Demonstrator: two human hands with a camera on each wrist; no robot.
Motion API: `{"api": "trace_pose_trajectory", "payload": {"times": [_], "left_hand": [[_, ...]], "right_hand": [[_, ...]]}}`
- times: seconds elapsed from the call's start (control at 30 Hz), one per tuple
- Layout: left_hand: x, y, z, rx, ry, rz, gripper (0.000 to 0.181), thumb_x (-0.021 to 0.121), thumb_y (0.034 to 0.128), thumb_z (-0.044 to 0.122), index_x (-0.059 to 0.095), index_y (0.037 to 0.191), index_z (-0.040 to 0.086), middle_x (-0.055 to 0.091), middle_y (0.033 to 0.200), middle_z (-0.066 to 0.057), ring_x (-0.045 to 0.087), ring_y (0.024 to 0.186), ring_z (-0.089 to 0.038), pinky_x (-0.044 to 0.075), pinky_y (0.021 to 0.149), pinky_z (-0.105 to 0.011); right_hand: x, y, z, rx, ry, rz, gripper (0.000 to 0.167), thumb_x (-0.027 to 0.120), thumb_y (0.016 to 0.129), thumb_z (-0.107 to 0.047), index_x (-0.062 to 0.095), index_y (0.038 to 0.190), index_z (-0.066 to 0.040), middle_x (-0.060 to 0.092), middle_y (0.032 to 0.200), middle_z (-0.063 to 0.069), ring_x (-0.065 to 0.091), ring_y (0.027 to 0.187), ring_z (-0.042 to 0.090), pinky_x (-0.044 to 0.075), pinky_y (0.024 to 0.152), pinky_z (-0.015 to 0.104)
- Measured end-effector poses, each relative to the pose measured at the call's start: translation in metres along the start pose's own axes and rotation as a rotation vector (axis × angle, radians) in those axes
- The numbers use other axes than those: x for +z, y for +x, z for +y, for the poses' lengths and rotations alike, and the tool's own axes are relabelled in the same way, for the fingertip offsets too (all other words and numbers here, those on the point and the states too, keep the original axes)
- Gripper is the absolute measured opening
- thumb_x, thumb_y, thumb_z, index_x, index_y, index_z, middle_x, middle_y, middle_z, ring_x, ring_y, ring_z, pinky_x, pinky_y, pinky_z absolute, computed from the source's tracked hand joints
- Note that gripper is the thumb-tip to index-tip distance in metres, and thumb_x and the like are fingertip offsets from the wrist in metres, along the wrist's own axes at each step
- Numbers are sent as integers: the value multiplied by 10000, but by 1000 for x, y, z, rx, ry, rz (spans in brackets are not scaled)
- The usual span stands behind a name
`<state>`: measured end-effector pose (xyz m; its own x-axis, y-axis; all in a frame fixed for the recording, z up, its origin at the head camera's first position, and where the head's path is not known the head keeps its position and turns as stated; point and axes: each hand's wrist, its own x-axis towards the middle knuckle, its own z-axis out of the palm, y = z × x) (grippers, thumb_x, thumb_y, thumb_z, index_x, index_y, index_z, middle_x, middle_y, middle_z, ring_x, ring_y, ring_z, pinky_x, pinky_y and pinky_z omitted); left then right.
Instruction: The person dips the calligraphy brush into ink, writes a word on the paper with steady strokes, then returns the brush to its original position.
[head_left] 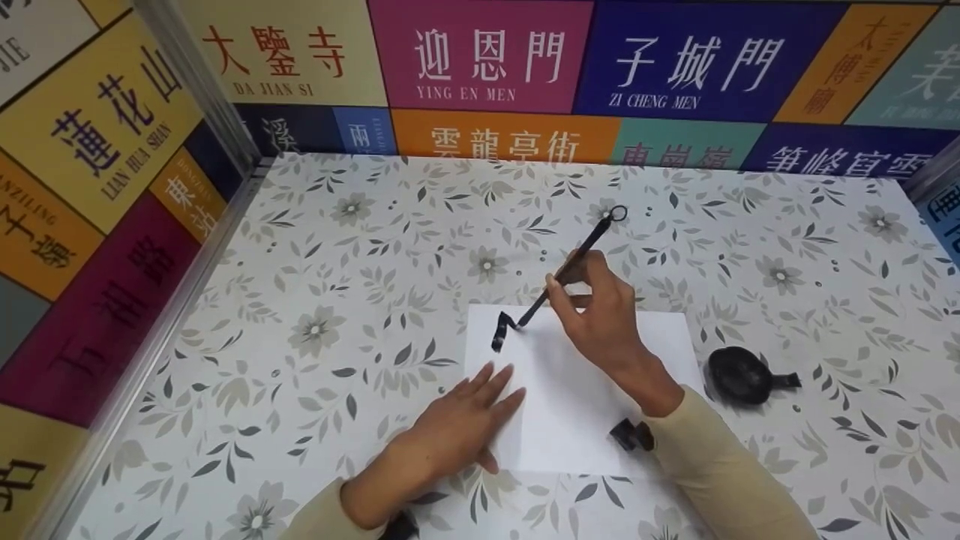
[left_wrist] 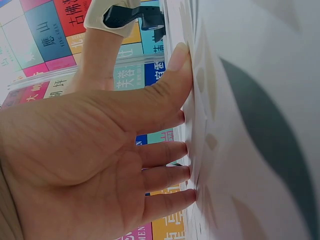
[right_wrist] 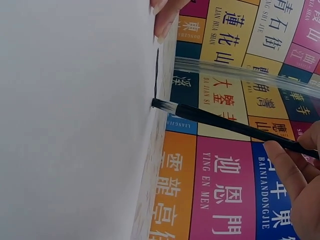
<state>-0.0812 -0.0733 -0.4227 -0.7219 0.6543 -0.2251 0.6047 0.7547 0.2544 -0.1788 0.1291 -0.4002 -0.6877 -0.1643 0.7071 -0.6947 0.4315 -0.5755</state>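
Ink brush (head_left: 592, 238): held in the right hand (head_left: 604, 315), thumb and fingers pinching the dark shaft near its middle. Shaft tilted; the upper end, fitted with a ring loop, projects above and beyond the fingers, while the lower part extends down and to the left of the grip. In the right wrist view the bristles (right_wrist: 164, 105) touch the paper (head_left: 570, 420) at the end of a dark line, well clear of the fingertips.

Ink mark (head_left: 499, 334): black, angular, near the upper left corner of the sheet, just left of the brush tip.

Left hand (head_left: 461, 420): fingers extended and spread, lying across the left edge of the sheet below the mark; the left wrist view shows fingertips resting on the surface and the palm raised. It holds nothing.

Black dish (head_left: 739, 375): short-handled, on the floral tablecloth (head_left: 409, 296), just right of the paper and apart from both hands.
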Motion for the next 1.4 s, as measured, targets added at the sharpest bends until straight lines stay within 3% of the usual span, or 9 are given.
{"api": "trace_pose_trajectory", "payload": {"times": [0.93,1.4], "left_hand": [[0,1,1,10,25,23,960,760,658,412,361,1485,131,212,1559,-141,193,1418,-331,276,1119,-413],[0,0,1,8,8,38,958,751,641,411,378,1475,123,227,1549,-153,207,1412,-342,287,1111,-429]], "right_hand": [[-14,2,-9,-41,-78,-110,177,638,862,-48,518,978,9,638,762,46,664,718,101,528,545,141],[-18,4,-15,-34,-53,-157,174,645,847,-28,504,947,-9,630,754,43,660,708,101,530,537,150]]}}
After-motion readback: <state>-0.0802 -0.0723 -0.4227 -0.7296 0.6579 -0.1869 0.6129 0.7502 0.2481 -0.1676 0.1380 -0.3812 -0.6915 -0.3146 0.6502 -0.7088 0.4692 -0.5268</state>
